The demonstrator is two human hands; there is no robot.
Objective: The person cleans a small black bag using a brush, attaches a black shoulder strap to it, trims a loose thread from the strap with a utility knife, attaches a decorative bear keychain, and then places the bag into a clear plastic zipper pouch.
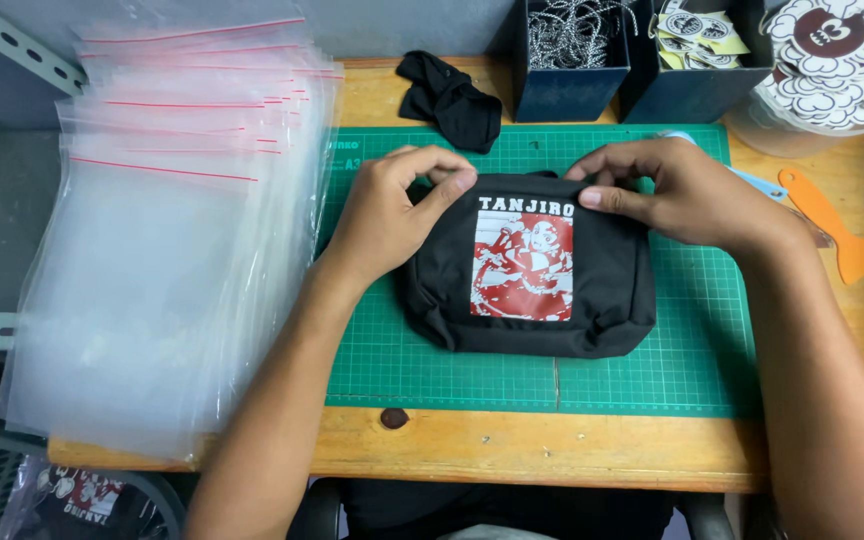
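Black pouch [527,265] with a red-and-white printed panel lies flat in the middle of the green cutting mat [652,380]. My left hand [392,210] pinches its top edge at the left corner, thumb and fingers closed on the fabric. My right hand [677,195] pinches the top edge at the right. Stack of clear zip bags [162,250] lies left of the mat; orange scraper [837,235] to the right.

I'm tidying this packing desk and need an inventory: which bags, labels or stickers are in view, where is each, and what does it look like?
Black fabric pouch: centre of green mat, red-and-white square print, both hands pinching its top edge.
Clear zip bags: stack on the left, red seal strips.
Round stickers: dark bin, top right, pale with dark centres.
Cloud-shaped stickers: far top right, white with dark red centre.
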